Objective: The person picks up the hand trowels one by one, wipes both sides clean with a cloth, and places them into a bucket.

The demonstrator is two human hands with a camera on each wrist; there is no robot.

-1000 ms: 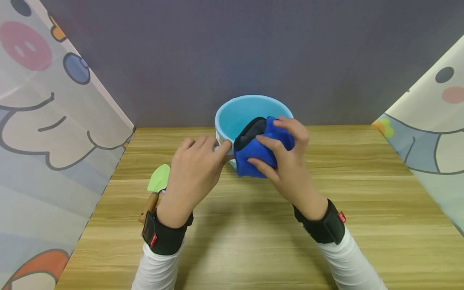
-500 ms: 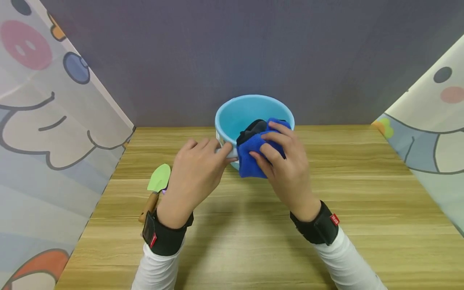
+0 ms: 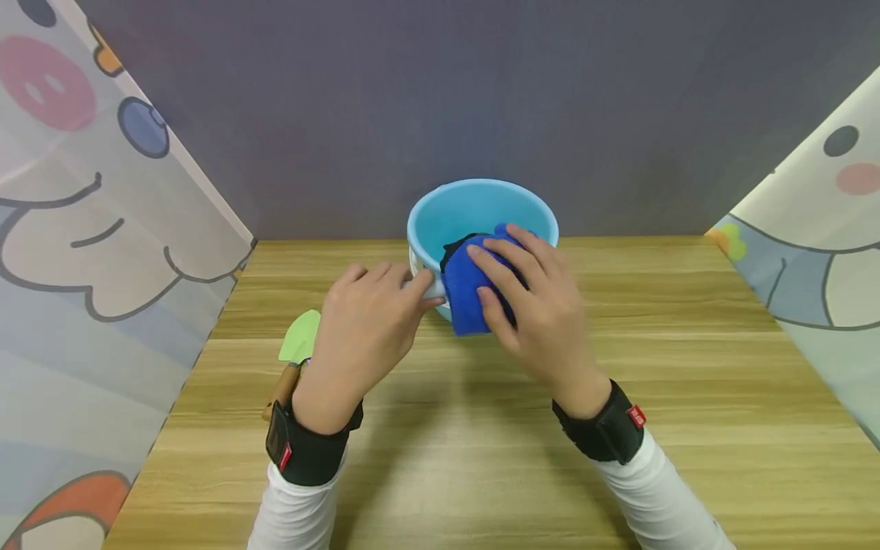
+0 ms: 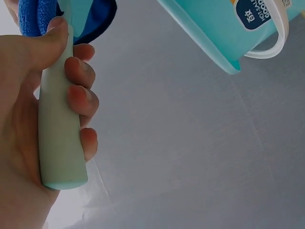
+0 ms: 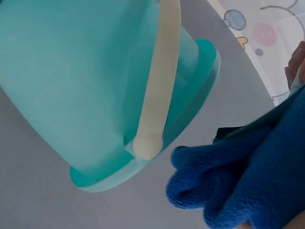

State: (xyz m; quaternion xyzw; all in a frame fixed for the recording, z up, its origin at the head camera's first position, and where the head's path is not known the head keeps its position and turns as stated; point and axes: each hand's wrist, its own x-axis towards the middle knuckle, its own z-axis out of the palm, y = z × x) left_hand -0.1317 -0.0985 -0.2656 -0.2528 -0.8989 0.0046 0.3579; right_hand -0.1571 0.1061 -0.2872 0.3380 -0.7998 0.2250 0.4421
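Observation:
My left hand (image 3: 371,325) grips the pale, smooth handle (image 4: 62,129) of a small tool, with the thumb laid along its neck. Part of the tool's light blue head (image 4: 81,19) shows in the left wrist view; a blue cloth (image 3: 466,294) hides the rest, so its kind cannot be told. My right hand (image 3: 543,317) holds this cloth against the tool, fingers over the top and thumb below. Plush folds and a dark layer of the cloth appear in the right wrist view. Both hands are in front of a light blue bucket (image 3: 481,183), overlapping its near rim in the head view.
A green trowel (image 3: 300,338) with a wooden handle lies on the wooden table (image 3: 674,344), partly behind my left wrist. The bucket's white carrying handle (image 5: 159,81) hangs at its side. A grey wall (image 3: 440,92) rises behind, with cartoon-printed sheets at both sides.
My right hand has shifted over the cloth, its fingers now spread across the top. The cloth folds further over, and less of its dark layer shows. My left hand stays almost still.

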